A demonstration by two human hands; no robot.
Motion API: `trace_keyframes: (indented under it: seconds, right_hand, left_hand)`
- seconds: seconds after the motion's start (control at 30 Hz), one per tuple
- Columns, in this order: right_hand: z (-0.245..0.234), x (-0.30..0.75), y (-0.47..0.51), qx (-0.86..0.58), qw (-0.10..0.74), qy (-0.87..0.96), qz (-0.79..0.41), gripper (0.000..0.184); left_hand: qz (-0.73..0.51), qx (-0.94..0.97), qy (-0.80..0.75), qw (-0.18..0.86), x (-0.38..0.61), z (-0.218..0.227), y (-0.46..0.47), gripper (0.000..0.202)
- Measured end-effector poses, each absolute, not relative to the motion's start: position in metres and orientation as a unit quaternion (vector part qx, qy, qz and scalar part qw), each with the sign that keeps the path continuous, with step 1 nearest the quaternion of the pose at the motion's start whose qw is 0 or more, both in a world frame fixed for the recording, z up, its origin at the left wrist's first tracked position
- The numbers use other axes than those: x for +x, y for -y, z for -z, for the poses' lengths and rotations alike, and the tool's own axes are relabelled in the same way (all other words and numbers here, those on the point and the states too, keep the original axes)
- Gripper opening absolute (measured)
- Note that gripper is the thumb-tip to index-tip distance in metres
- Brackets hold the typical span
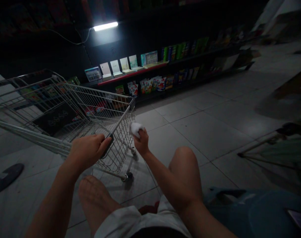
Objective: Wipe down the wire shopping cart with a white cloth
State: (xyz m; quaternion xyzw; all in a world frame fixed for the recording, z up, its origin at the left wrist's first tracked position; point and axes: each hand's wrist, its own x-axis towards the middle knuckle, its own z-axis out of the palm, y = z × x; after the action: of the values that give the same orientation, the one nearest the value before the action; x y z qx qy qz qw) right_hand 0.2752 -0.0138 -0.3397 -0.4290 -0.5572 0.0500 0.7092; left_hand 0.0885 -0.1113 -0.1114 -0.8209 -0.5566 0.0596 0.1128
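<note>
A metal shopping cart (102, 99) stands at the left in front of me, its wire basket showing no goods that I can make out. My left hand (87, 150) is closed over the corner of the cart's near rim, by a dark plastic corner piece. In my right hand (142, 142) is a crumpled white wad (136, 128), a cloth or tissue; which of the two I cannot tell. The fingers are wrapped round it, close beside the cart's right wire side. Whether the wad touches the wires is unclear.
Dark shelves with boxed books (149, 59) and colourful snack bags (152, 84) run along the back under a lit tube lamp (106, 26). A folding frame (261, 145) stands at the right. Near my right side is a blue seat (259, 211). Cart wheels (127, 177) rest on grey floor tiles.
</note>
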Motion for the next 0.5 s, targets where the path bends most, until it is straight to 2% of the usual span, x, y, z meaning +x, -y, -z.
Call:
trace_keyframes:
  seconds: [0.13,0.33,0.5]
  right_hand:
    - [0.297,0.244,-0.001,-0.405,0.701,0.581,-0.078,0.026]
    - [0.324,0.2,0.07,-0.292,0.701,0.651,-0.011,0.029]
    - [0.329,0.232,0.04,-0.242,0.665,0.706,0.018,0.034]
  left_hand:
    - [-0.065,-0.778,0.6,0.174,0.123,0.12,0.113,0.045]
    - [-0.049,-0.774,0.601,0.193,0.129,0.135,0.103,0.047]
    - [-0.054,-0.779,0.592,0.2,0.121,0.135,0.099,0.047]
